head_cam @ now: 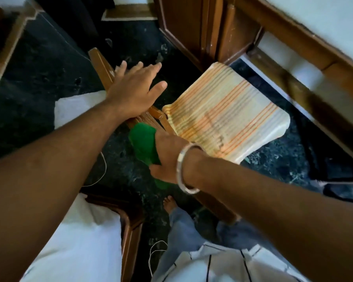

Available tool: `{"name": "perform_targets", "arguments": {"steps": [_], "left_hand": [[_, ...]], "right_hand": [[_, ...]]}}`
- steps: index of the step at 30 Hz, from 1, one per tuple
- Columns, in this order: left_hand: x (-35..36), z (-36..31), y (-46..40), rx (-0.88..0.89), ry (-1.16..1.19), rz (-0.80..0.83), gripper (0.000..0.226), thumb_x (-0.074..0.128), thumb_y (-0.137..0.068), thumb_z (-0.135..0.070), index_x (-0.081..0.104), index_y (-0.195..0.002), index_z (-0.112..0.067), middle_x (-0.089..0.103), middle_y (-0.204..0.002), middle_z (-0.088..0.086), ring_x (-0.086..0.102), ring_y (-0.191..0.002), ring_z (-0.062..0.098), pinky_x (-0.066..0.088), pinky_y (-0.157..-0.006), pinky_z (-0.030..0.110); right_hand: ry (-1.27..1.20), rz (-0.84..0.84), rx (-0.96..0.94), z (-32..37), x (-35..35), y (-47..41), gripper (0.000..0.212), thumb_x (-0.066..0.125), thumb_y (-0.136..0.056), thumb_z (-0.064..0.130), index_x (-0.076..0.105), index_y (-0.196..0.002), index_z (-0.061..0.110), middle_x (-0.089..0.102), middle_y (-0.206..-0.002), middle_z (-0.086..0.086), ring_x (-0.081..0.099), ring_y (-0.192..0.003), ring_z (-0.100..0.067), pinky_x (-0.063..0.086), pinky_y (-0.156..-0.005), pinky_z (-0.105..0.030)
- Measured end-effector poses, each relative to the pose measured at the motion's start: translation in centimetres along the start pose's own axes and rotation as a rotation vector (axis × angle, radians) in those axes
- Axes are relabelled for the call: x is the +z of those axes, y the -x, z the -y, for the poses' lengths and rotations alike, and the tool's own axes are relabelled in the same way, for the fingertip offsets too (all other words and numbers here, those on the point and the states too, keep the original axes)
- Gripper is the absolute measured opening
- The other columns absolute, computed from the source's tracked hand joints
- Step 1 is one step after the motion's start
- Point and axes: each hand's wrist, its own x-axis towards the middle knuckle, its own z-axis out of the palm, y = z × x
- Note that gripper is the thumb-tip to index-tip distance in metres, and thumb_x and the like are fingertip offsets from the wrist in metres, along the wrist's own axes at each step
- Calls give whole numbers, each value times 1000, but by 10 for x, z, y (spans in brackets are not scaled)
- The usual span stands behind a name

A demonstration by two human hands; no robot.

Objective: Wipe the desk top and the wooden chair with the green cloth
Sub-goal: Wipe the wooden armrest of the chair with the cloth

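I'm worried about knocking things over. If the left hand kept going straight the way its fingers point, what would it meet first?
Probably nothing nearby. The left hand rests on the chair back, fingers pointing out over the dark floor; the wooden cabinet lies beyond, though depth is unclear.

No text, label, brand, number or sign can be read anywhere in view.
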Motion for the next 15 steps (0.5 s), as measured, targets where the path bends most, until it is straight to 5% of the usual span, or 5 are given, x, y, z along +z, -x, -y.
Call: {"name": "perform_targets", "arguments": {"steps": [3,8,12,15], "left_hand": [[1,3,-3,21,4,1,67,25,-100,-60,31,-155,-23,44,-156,9,30,-150,28,9,-123,57],[2,5,-1,60,24,-11,66,27,-101,-60,35,-153,-20,50,-151,10,35,-147,29,11,-122,58],[0,4,-1,79,9,1,67,32,-100,-60,38,-152,-18,54,-147,11,40,-144,30,13,-122,57],[1,4,0,85,-7,5,69,29,-98,-62,39,-150,-18,58,-143,12,45,-139,32,16,-120,58]], "right_hand": [[-101,-48,108,-12,15,51,63,69,-73,34,38,-124,15,57,-98,-4,61,-88,-29,50,-68,-34],[-86,-39,285,-21,29,127,72,58,-81,40,25,-143,28,52,-134,4,52,-117,-17,35,-90,-20],[-5,-100,296,-7,19,121,59,46,-80,44,36,-135,27,60,-122,3,60,-105,-23,47,-85,-32],[-36,-141,315,6,28,72,47,54,-77,44,44,-118,24,66,-102,-2,65,-85,-28,54,-69,-37]]}}
